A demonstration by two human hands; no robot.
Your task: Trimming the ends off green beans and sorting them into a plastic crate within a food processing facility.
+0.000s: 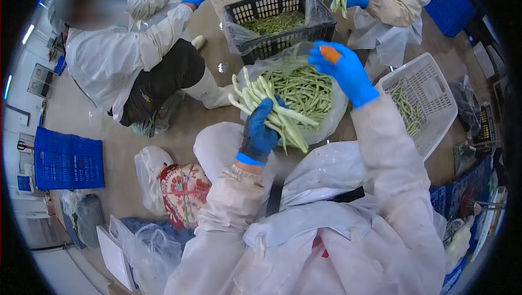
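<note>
My left hand [261,130], in a blue glove with a dark, worn-looking surface, grips a bunch of pale green beans [291,125] whose ends fan out on both sides. Under and beyond it, a clear plastic bag [340,111] is filled with many green beans [310,91]. My right hand [344,68], in a bright blue glove, is raised over the bag's far right edge. An orange object [330,54] shows at its fingers; whether it is a tool or a finger cover I cannot tell.
Beyond the bag stands a black plastic crate [285,42] with green trimmings in a liner. A white basket [432,103] with some beans lies right. Two co-workers sit across, one left [122,62], one right [391,5], both handling beans. Blue crates [69,158] stand far left.
</note>
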